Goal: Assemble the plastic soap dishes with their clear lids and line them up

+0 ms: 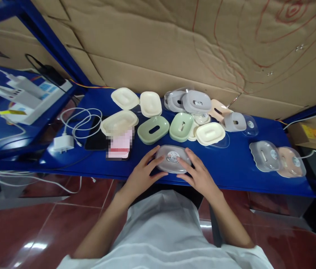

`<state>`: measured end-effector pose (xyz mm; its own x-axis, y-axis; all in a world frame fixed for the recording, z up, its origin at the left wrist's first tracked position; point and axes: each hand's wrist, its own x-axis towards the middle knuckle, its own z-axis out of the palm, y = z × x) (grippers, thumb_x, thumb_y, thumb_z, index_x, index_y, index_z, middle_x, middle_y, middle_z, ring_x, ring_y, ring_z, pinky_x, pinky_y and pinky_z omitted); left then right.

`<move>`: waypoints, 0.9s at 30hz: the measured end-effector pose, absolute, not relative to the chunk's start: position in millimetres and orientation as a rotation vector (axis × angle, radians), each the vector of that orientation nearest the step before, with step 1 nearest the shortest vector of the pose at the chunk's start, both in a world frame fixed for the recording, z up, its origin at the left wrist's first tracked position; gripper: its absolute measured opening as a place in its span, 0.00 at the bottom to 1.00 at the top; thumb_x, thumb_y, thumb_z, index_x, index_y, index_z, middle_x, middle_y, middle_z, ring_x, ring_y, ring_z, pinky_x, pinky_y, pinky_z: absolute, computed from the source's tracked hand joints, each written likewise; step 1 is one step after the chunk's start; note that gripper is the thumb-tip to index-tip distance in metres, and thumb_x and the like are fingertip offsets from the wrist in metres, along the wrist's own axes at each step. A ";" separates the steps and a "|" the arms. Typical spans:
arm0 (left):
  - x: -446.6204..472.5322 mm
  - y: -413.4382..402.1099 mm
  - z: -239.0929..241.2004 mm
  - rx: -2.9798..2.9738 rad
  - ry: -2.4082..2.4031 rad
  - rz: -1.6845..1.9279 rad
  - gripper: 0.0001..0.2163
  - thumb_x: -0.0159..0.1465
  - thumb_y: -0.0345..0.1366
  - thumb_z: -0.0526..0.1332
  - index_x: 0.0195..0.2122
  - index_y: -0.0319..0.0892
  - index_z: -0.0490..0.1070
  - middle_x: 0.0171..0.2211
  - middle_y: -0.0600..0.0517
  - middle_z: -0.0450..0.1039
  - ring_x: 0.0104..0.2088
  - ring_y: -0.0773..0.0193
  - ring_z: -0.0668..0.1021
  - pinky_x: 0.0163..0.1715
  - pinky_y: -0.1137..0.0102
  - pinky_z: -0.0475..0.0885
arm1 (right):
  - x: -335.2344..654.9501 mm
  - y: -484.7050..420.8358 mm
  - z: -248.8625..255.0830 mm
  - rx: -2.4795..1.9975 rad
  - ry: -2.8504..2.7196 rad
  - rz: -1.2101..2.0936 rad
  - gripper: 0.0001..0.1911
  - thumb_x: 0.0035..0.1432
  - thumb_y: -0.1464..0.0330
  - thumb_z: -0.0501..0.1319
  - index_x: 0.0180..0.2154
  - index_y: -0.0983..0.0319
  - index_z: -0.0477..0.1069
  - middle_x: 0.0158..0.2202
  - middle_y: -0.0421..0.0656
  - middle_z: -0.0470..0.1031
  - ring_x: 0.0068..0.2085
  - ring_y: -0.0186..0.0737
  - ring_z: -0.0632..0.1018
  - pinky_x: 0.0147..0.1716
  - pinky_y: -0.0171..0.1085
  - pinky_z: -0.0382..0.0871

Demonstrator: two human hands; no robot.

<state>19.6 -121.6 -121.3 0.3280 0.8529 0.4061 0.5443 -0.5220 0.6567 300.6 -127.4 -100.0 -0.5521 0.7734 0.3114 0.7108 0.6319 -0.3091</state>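
Note:
In front of me, at the near edge of the blue shelf, sits a grey soap box [165, 164] with a clear lid and a round printed sticker. My left hand [146, 168] grips its left side, the thumb at the near edge and a finger reaching over the lid. My right hand [198, 170] holds the right side the same way, one fingertip by the sticker. Just beyond lie a green soap box tray [152, 130] with an oval slot and a second green tray [182, 127]. A cream piece [210, 133] rests right of them.
Cream pieces [125, 98] and grey trays [197, 101] line the cardboard wall at the back. Two lidded boxes [266, 156] lie at right. A phone [119, 145], a white charger [63, 143] with cable, and a power strip [31, 99] are at left.

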 end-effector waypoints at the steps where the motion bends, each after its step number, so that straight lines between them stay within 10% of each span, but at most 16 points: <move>1: 19.9 -122.3 -122.7 2.204 1.223 1.045 0.25 0.70 0.43 0.70 0.67 0.52 0.70 0.73 0.41 0.64 0.70 0.46 0.74 0.65 0.49 0.78 | 301.3 -129.7 -100.6 -1.174 -2.435 0.200 0.41 0.70 0.62 0.68 0.77 0.49 0.55 0.80 0.53 0.51 0.77 0.57 0.61 0.72 0.59 0.68; 17: 21.0 -128.3 -109.1 2.210 1.142 0.916 0.28 0.73 0.42 0.67 0.73 0.54 0.62 0.75 0.41 0.60 0.71 0.47 0.73 0.67 0.50 0.76 | 327.3 -169.2 -100.1 -1.234 -2.279 0.083 0.40 0.68 0.61 0.70 0.76 0.47 0.58 0.76 0.51 0.59 0.73 0.59 0.70 0.68 0.59 0.74; 27: 28.0 -126.0 -111.2 2.290 1.227 0.933 0.16 0.76 0.38 0.62 0.64 0.52 0.74 0.63 0.45 0.76 0.61 0.51 0.81 0.61 0.54 0.80 | 434.0 -197.1 -115.3 -1.981 -1.415 -0.556 0.37 0.63 0.48 0.71 0.65 0.62 0.76 0.69 0.62 0.68 0.67 0.71 0.74 0.62 0.65 0.75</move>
